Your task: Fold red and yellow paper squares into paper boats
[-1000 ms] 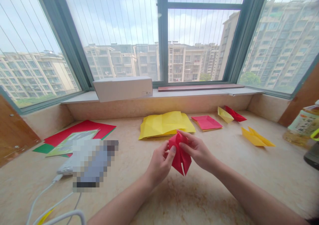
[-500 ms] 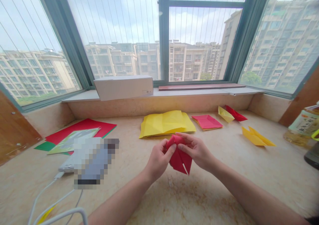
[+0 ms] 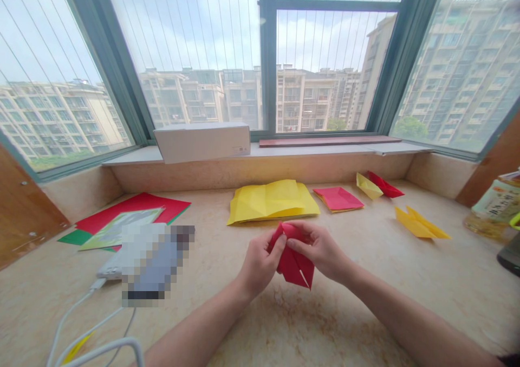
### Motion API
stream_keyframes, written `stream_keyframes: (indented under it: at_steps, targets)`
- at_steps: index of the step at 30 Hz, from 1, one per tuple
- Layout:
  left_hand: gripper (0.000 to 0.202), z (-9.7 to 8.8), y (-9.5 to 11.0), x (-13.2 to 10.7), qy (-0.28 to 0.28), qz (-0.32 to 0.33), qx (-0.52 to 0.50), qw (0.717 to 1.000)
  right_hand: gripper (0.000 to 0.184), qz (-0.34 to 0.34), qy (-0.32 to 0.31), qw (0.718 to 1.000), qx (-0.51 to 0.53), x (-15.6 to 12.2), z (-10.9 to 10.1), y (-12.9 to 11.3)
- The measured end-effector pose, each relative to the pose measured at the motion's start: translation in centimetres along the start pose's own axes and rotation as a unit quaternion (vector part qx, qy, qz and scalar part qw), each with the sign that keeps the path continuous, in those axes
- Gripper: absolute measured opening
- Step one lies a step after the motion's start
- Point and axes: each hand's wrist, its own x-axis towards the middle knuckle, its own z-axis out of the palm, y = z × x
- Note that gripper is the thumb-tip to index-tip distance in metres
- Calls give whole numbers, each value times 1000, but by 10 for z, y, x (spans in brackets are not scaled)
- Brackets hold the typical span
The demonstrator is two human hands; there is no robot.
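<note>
Between my two hands is a folded piece of red paper [image 3: 296, 265], held up off the counter, its lower end pointed with a pale slit near the tip. My left hand [image 3: 262, 256] grips its left side, thumb on the near face. From the right, my right hand [image 3: 319, 245] pinches the upper part, with the thumb in front and the fingers behind. Both thumbs lie close together near the top fold. Behind the hands lie yellow paper sheets [image 3: 270, 200] with creases, and a stack of red and yellow folded paper [image 3: 339, 198].
Folded paper boats, yellow [image 3: 420, 225], pale yellow [image 3: 369, 187] and red [image 3: 385, 185], sit at the right, near a bottle [image 3: 493, 207]. Red paper [image 3: 122, 210], a blurred-out device [image 3: 156, 269] and white cables [image 3: 67, 315] lie left. A white box [image 3: 203, 143] stands on the sill.
The red paper has tilted a little, its lower tip shifting slightly down and right. My right thumb has slid slightly left toward the left thumb.
</note>
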Motion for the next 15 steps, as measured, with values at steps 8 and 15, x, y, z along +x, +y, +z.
stream_keyframes:
  at_steps: [8, 15]
  targets:
    - [33, -2, 4, 0, 16, -3, -35, 999, 33, -22, 1, 999, -43, -2, 1, -3]
    - [34, -3, 7, 1, 41, -1, -20, 999, 34, -12, 5, 999, -46, -2, 1, -1]
